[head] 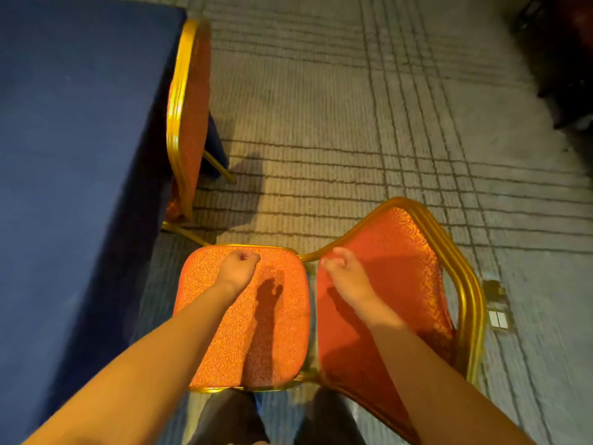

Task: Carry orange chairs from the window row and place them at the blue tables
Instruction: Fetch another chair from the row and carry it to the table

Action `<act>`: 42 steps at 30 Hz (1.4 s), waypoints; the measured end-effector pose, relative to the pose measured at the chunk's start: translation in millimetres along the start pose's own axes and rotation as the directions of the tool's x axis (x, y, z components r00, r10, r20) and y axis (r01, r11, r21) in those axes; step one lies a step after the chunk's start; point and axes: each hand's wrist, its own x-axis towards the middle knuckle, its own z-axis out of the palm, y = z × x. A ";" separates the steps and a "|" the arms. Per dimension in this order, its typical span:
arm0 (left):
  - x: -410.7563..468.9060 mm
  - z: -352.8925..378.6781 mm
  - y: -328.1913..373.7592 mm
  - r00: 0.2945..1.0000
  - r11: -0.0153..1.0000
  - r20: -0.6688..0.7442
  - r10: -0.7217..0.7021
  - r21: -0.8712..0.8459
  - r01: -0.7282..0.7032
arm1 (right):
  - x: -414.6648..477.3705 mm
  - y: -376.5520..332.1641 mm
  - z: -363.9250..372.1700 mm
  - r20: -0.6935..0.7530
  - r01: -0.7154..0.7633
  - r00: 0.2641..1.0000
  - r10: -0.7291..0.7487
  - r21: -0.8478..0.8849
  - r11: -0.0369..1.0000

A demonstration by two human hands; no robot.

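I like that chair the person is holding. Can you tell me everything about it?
The chair has a padded orange seat with a swirly pattern, a matching backrest, and a shiny gold frame like metal. The left hand grips the seat's far edge; the right hand grips the frame by the backrest. It is beside the blue table.

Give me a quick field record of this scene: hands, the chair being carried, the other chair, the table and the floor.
left hand: closed over far edge of the seat
right hand: closed on gold frame beside the backrest
carried chair: orange, seat toward table, backrest to the right
second chair: already tucked against the table
blue table: cloth-covered, left of view
carpet: grey with dark line grid
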 end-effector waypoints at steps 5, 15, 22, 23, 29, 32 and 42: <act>-38.3 22.5 18.6 0.995 0.996 -0.096 0.024 -0.086 -0.032 | 13.1 -8.4 -32.7 0.152 0.113 0.984 -0.091 -0.137 0.984; -146.8 96.9 39.4 0.913 0.958 -0.407 0.005 -0.259 -0.121 | 8.2 -49.9 -113.2 0.549 0.482 0.810 -0.203 -0.428 0.765; -174.4 127.0 38.4 0.879 0.938 -0.472 -0.070 -0.331 -0.104 | 12.5 -68.5 -128.8 0.738 0.740 0.645 -0.199 -0.538 0.403; -173.9 130.7 37.4 0.871 0.936 -0.483 -0.085 -0.339 -0.096 | 14.8 -69.9 -130.4 0.756 0.759 0.628 -0.185 -0.543 0.359; -161.2 150.4 31.2 0.850 0.905 -0.493 -0.184 -0.423 -0.049 | 34.5 -76.1 -130.5 0.811 0.814 0.579 -0.089 -0.568 0.124; -159.8 159.1 28.0 0.836 0.901 -0.497 -0.234 -0.435 -0.006 | 49.6 -80.4 -122.3 0.832 0.831 0.554 -0.034 -0.550 0.082; -159.0 202.6 9.6 0.606 0.749 -0.560 -0.566 -0.656 0.093 | 95.0 -103.0 -79.2 0.886 0.903 0.428 0.181 -0.429 -0.035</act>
